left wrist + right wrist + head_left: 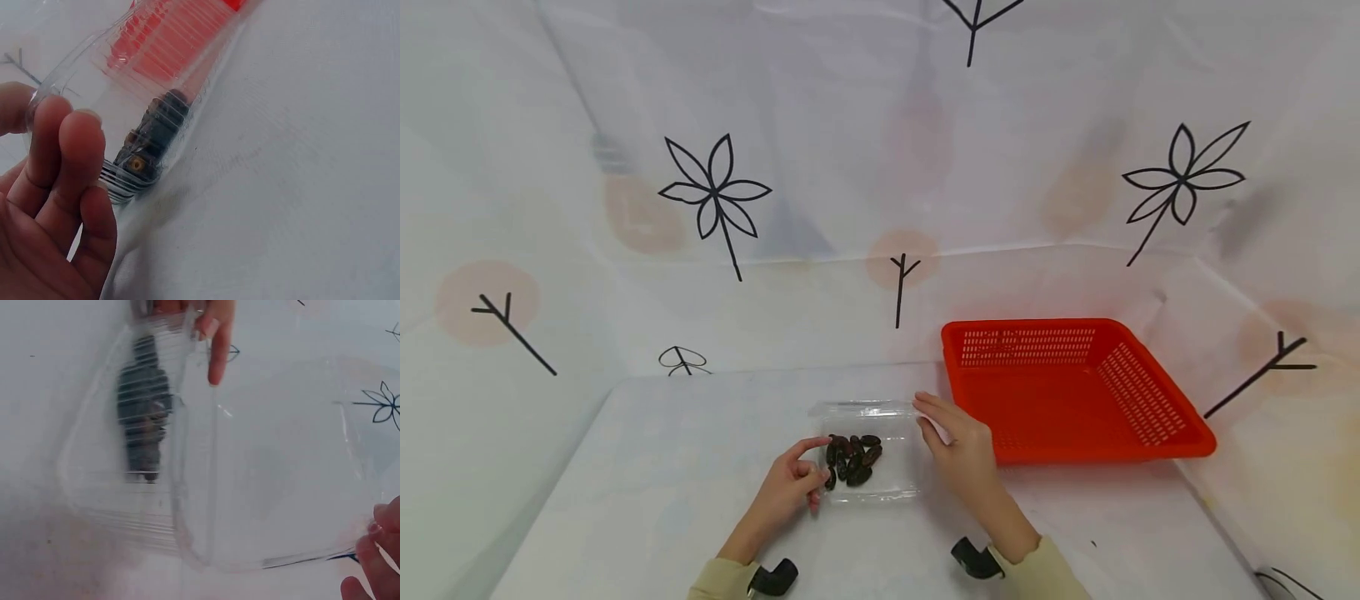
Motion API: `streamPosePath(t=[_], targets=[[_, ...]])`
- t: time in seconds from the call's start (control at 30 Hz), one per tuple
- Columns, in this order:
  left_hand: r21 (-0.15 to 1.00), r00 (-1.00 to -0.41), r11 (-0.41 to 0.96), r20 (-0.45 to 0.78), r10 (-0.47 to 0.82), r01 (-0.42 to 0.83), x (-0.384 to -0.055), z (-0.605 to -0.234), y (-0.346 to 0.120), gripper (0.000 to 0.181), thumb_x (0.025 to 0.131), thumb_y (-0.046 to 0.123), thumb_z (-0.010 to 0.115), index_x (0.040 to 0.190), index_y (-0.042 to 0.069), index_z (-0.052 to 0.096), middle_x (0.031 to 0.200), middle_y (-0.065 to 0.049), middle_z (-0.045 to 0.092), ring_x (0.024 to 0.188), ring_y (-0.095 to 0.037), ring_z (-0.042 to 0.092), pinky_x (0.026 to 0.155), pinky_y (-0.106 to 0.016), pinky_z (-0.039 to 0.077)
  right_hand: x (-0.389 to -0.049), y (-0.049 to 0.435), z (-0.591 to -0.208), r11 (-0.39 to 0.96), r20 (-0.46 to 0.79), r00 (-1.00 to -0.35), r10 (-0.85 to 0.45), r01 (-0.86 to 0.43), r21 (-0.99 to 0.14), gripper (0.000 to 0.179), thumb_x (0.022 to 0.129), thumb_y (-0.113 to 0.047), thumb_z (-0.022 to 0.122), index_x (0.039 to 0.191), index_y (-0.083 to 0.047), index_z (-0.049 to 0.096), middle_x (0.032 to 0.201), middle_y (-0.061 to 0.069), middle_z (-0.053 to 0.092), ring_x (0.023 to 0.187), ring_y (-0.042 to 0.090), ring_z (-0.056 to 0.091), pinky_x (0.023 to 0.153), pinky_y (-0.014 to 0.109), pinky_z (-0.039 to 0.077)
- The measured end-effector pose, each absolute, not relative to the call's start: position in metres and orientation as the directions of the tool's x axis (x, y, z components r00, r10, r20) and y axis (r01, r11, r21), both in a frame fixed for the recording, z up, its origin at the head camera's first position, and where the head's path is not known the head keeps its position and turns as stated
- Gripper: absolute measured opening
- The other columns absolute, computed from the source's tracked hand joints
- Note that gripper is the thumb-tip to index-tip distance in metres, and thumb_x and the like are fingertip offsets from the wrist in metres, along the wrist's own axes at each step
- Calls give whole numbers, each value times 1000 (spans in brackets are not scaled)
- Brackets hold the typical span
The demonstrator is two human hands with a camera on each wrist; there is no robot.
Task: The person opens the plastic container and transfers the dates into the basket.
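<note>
A clear plastic clamshell box (898,467) lies on the white surface, with several dark brown dates (853,458) bunched in its left half. Its see-through lid (281,469) stands raised, hinged along one side in the right wrist view. With its thumb and fingers at the left rim, my left hand (790,479) grips the box beside the dates. One date's stem end (137,164) faces out through the ribbed wall in the left wrist view. My right hand (962,454) pinches the lid's edge at the back right corner between thumb and fingers.
A red plastic basket (1030,404) with slotted walls stands behind and to the right of my right hand. Behind the table hangs a pale cloth (835,192) printed with leaf and twig drawings. Black wrist devices (976,558) sit at both sleeves.
</note>
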State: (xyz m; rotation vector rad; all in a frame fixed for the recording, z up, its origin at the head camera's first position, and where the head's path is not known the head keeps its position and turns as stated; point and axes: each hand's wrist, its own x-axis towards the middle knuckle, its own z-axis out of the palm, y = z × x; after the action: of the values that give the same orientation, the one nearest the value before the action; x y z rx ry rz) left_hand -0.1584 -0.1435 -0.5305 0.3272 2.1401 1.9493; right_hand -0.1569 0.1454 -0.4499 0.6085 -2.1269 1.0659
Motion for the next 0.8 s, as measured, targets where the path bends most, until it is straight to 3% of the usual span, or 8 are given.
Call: streamPosePath(t=[0.23, 0.53, 0.67, 0.8], targets=[[995, -937, 83, 19, 348, 52, -157, -534, -149, 54, 94, 8, 69, 143, 2, 47, 59, 1, 57, 48, -12, 56, 50, -27, 49, -169, 145, -430, 504, 728, -685, -30, -639, -581, 33, 82, 7, 77, 113, -3, 75, 111, 10, 73, 104, 27, 69, 90, 19, 46], [995, -895, -15, 94, 437, 97, -159, -538, -152, 58, 93, 4, 68, 145, -2, 41, 65, 1, 59, 54, -11, 54, 54, -26, 49, -185, 137, -417, 477, 736, -670, -101, -682, -555, 30, 83, 5, 76, 112, -5, 76, 112, 8, 73, 105, 24, 69, 91, 26, 49], [994, -891, -29, 108, 441, 106, -160, -541, -154, 58, 94, 2, 67, 145, -3, 41, 66, 1, 59, 55, -11, 55, 54, -26, 48, -194, 133, -418, 431, 646, -740, -186, -652, -624, 27, 85, 3, 75, 111, -6, 76, 108, 6, 74, 102, 21, 70, 85, 36, 54], [994, -891, -28, 108, 441, 107, -159, -543, -156, 58, 94, 1, 66, 146, -4, 40, 66, 2, 59, 55, -11, 56, 55, -26, 49, -207, 131, -420, 434, 464, -838, -286, -545, -717, 23, 88, -3, 74, 110, -7, 77, 106, 5, 74, 98, 20, 71, 81, 36, 56]])
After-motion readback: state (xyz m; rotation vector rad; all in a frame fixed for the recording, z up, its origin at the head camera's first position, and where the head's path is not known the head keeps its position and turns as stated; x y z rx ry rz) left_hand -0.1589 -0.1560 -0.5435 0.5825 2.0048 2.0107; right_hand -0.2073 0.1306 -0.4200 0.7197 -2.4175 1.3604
